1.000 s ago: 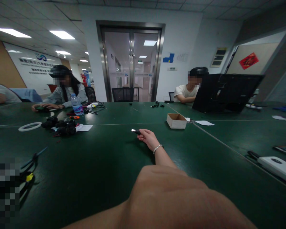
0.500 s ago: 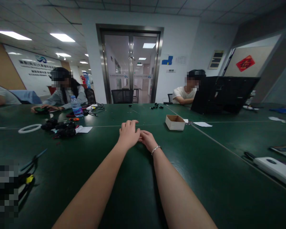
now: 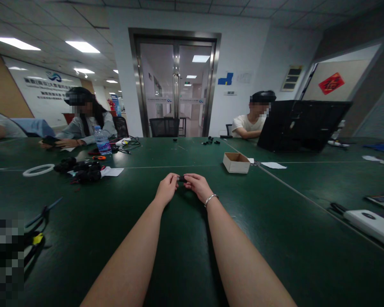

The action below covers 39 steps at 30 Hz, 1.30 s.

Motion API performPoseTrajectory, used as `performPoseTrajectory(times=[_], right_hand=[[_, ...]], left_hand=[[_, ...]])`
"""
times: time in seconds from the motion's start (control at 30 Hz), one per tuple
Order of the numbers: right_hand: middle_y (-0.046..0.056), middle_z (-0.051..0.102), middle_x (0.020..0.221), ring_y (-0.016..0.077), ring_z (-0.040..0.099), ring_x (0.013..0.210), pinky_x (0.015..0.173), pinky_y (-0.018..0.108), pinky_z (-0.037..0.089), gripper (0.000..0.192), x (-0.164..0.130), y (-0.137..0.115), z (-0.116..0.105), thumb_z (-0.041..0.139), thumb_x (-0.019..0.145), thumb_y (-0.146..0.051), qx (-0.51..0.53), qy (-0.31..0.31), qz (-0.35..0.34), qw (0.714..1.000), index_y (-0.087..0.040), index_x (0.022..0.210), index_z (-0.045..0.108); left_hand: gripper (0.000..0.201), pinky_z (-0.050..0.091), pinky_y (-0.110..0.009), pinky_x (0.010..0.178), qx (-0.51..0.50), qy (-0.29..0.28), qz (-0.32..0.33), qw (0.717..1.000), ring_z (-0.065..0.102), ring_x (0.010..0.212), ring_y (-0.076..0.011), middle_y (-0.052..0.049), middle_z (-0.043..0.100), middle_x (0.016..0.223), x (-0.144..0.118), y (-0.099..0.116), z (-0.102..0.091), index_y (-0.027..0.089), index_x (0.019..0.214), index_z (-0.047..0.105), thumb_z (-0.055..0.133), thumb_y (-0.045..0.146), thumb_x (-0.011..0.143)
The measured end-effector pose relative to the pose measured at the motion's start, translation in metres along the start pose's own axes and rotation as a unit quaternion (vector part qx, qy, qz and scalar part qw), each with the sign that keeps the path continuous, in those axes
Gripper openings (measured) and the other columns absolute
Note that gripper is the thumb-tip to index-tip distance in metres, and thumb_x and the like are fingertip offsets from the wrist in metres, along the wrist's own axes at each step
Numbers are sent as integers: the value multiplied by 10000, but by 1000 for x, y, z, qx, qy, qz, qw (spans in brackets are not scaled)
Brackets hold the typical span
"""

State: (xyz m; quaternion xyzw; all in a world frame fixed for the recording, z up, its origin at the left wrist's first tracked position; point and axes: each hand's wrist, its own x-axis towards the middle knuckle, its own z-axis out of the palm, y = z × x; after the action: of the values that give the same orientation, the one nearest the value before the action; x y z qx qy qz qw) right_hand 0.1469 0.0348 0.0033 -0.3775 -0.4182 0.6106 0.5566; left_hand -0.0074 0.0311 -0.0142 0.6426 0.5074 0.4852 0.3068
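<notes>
Both hands meet just above the green table (image 3: 182,221), in the middle of the head view. Between them is a small black stick-like piece (image 3: 181,179) with a lighter, metal-looking end on its left; its exact kind is too small to tell. My left hand (image 3: 167,187) pinches the lighter end between thumb and fingers. The black end is in the fingertips of my right hand (image 3: 198,185), which has a silver bracelet (image 3: 211,199) at its wrist. Fingertips partly cover the piece.
An open box (image 3: 236,163) stands right of my hands, near a black monitor (image 3: 302,125). Left are black gadgets (image 3: 86,170), a white ring (image 3: 38,170) and a water bottle (image 3: 102,140). A power strip (image 3: 371,226) lies right. Two people sit across.
My left hand has lowered and moved slightly left, from covering the right fingertips to pinching one end of the black piece. The piece now shows between both hands.
</notes>
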Motion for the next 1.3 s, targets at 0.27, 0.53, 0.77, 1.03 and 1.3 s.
performPoseTrajectory(times=[0.27, 0.53, 0.77, 1.03, 1.3], right_hand=[[48, 649, 634, 96, 605, 536, 490, 146, 515, 46, -2, -2, 1, 695, 778, -55, -2, 1, 5, 1000, -86, 811, 697], [54, 657, 642, 102, 615, 547, 501, 149, 526, 60, -4, -4, 1, 702, 772, -50, -8, -12, 10, 1000, -86, 821, 705], [56, 667, 670, 98, 613, 556, 503, 147, 532, 77, -6, -5, 1, 739, 747, -75, -7, -17, 9, 1000, -91, 815, 704], [53, 675, 680, 97, 618, 558, 506, 145, 534, 50, -4, -4, 1, 701, 772, -68, -8, -16, 8, 1000, -100, 808, 714], [53, 669, 667, 100, 615, 544, 492, 150, 521, 61, -3, -3, 1, 740, 747, -81, 1, -3, 9, 1000, -97, 791, 702]], left_hand=[[191, 467, -267, 708, -48, 21, 7, 999, 601, 825, -162, -36, 640, 887, -2, 4, 2, 201, 974, 606, 489, 289, 851], [143, 461, -283, 759, -45, 40, 37, 998, 589, 827, -159, -38, 625, 896, -3, 7, 0, 189, 905, 582, 561, 303, 822], [229, 469, -292, 727, -69, 12, -9, 998, 600, 795, -168, -52, 634, 897, -3, 8, -1, 177, 941, 588, 542, 378, 843], [194, 480, -293, 756, -70, 29, 10, 997, 603, 835, -173, -55, 643, 888, -3, 7, -2, 167, 909, 607, 588, 335, 813], [199, 480, -307, 817, -88, 38, 28, 995, 616, 857, -170, -70, 647, 958, -4, 14, -3, 158, 918, 608, 654, 260, 754]])
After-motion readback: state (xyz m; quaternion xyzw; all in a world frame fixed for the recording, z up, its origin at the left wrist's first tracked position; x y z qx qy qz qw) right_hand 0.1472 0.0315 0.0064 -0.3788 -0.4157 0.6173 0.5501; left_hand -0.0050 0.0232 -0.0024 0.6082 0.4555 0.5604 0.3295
